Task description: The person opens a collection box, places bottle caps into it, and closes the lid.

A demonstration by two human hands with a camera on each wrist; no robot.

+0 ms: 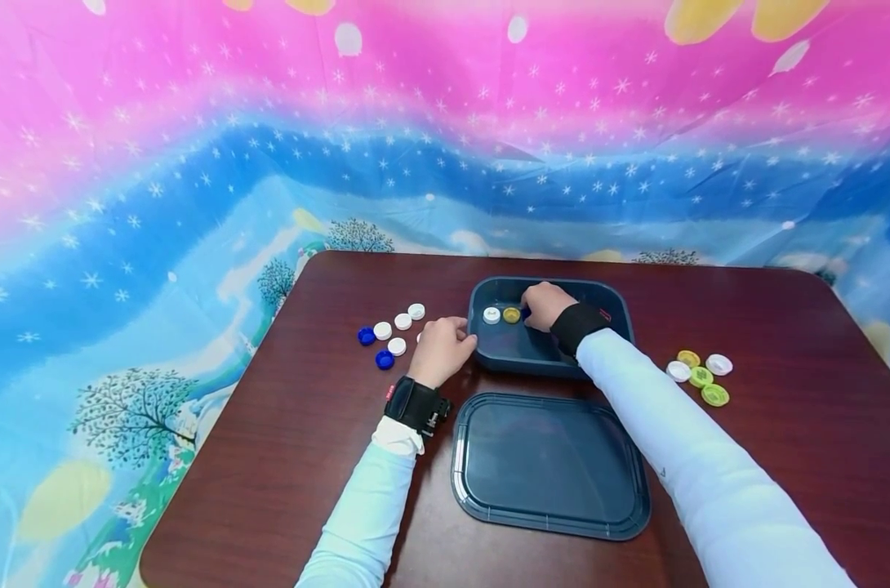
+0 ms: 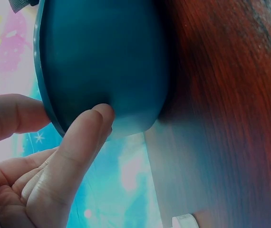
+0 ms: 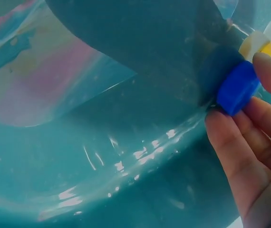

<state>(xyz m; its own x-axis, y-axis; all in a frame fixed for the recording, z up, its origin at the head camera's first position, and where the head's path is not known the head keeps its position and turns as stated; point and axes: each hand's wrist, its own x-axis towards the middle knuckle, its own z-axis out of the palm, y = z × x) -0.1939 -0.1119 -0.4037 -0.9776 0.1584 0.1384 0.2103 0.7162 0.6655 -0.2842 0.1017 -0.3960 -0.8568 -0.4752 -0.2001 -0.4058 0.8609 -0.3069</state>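
Observation:
My right hand [image 1: 549, 305] is inside the dark blue-grey plastic box [image 1: 526, 365], low over its floor. Between thumb and fingers it pinches a blue bottle cap [image 3: 238, 88], seen on edge in the right wrist view. Left of that cap, a yellow cap [image 1: 512, 314] and a white cap [image 1: 491, 315] lie in a row on the box floor. At the box's left end my left hand [image 1: 442, 351] grips the wall, a finger over the rim [image 2: 39, 71] and the thumb against the outside.
In front of the box lies its flat lid [image 1: 551, 465]. Several white caps [image 1: 397, 346] and two blue caps [image 1: 384, 359] are scattered left of my left hand. White, yellow and green caps [image 1: 715, 395] form a cluster at the right, beyond my right sleeve [image 1: 680, 441].

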